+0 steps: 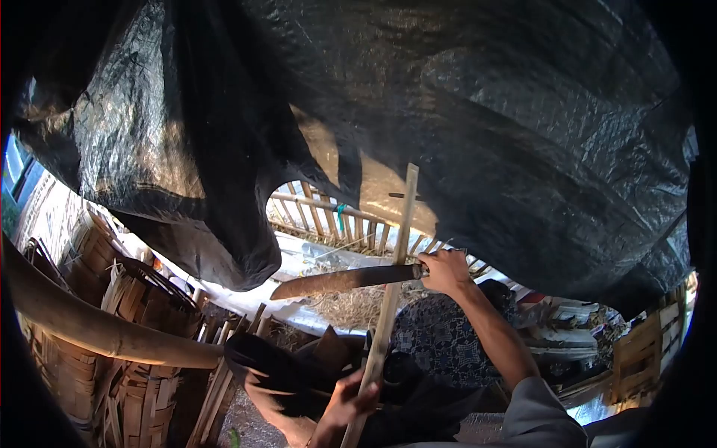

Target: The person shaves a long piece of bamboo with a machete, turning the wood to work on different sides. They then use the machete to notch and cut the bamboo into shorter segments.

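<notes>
My right hand (447, 271) is closed around the handle of a machete (340, 281), whose long, brownish blade points left and lies nearly level. The blade crosses a long, pale bamboo strip (385, 317) and overlaps it in this view. Lower down, my left hand (351, 399) has its fingers wrapped round this strip near its bottom end. The strip stands almost upright, leaning a little to the right at the top. Dark patterned cloth (441, 336) lies behind the strip, below my right hand.
A black tarp (478, 127) hangs low across the top. Woven bamboo baskets (142, 366) stand at left, with a thick bamboo pole (112, 332) in front. Beyond are a slatted bamboo fence (351, 224) and dry shavings (343, 308). A wooden crate (646, 351) stands at right.
</notes>
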The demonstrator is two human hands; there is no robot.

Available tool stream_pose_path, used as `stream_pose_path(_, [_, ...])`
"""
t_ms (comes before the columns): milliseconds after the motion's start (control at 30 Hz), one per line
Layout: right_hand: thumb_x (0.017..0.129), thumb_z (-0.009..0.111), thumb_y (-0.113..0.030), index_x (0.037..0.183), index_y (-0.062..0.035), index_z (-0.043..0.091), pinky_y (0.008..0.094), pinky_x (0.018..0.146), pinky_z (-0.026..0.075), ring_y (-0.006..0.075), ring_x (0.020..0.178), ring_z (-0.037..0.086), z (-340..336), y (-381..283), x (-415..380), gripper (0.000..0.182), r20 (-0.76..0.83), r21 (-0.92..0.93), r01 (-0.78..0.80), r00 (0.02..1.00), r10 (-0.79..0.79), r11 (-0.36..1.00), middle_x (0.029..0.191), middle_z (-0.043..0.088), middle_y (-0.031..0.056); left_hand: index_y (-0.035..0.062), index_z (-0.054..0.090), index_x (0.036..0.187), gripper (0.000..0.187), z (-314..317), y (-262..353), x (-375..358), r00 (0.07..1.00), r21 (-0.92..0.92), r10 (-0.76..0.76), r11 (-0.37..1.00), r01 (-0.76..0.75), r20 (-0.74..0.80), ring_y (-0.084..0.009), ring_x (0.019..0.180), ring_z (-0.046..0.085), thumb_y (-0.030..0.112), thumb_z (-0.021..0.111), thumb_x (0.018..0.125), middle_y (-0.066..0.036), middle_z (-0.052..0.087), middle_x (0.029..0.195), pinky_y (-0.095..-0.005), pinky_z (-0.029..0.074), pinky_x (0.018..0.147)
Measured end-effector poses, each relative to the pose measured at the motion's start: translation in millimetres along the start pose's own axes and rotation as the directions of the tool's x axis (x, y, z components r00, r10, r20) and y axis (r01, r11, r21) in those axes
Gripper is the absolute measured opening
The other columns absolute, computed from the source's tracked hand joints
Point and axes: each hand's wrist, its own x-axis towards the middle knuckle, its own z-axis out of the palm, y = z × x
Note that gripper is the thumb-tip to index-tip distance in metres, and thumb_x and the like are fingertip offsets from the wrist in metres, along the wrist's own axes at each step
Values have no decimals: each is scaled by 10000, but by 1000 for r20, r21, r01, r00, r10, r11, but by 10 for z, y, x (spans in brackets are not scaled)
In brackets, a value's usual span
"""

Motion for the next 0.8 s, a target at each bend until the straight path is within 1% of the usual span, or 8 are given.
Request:
stream_pose_path(100, [583,651,-215,837,-135,643,405,543,486,302,601,622,-54,137,-25,266,-164,73,-158,972,168,985,638,625,94,22,543,1062,325,-25,-98,-267,985,49,75,995,-84,152,-68,639,493,299,579,895,-17,539,794,-219,392,518])
stream_pose_path(133, [592,662,-218,810,-132,645,413,566,498,309,631,631,-41,163,-35,235,-265,53,-177,946,185,983,666,637,105,-12,546,1025,214,-51,-137,-396,996,193,57,979,-69,64,-108,596,517,138,550,873,-14,518,582,-252,461,566])
stream_pose_path(200, [576,655,-187,829,-124,659,407,593,504,305,653,636,-70,202,-22,261,-291,108,-305,901,323,946,696,651,91,-28,511,1180,331,-189,-313,-522,948,97,296,946,-308,120,-78,568,486,108,540,880,-28,552,724,-218,404,501])
stream_pose_path(300, [618,690,-212,833,-106,674,395,648,520,308,710,646,-212,217,9,240,-290,213,-436,826,482,874,753,672,89,106,369,1377,499,-794,-524,-469,984,433,-67,902,-12,165,-149,838,528,138,523,904,-3,561,1006,-249,459,697])
stream_pose_path(567, [731,753,-205,661,-27,560,304,470,401,126,498,525,-95,41,178,272,-266,744,-115,853,449,659,528,532,38,30,526,1109,543,-589,-425,282,976,-370,76,929,5,203,-103,642,492,518,468,877,-41,559,856,-215,387,525])
stream_pose_path(633, [757,725,-291,681,-30,585,328,485,412,149,486,522,-252,34,148,305,-13,814,-289,859,512,505,536,563,67,23,447,1240,804,-363,-205,597,972,-563,-40,809,167,231,-111,585,514,702,376,816,-49,601,771,-255,404,551])
stream_pose_path(733, [754,742,-261,698,-17,587,286,431,391,107,458,520,-285,-24,160,294,123,897,-329,828,547,296,534,559,40,28,414,1278,805,-279,-434,1156,855,-613,66,726,313,515,-118,514,425,687,406,816,-16,554,697,-261,349,557])
stream_pose_path(800, [773,730,-249,702,-12,585,274,410,372,100,431,492,-231,-44,159,287,106,948,-252,826,553,194,522,537,29,25,408,1284,794,110,-197,1234,841,-545,201,828,128,502,-114,510,345,672,412,824,6,490,632,-253,282,553])
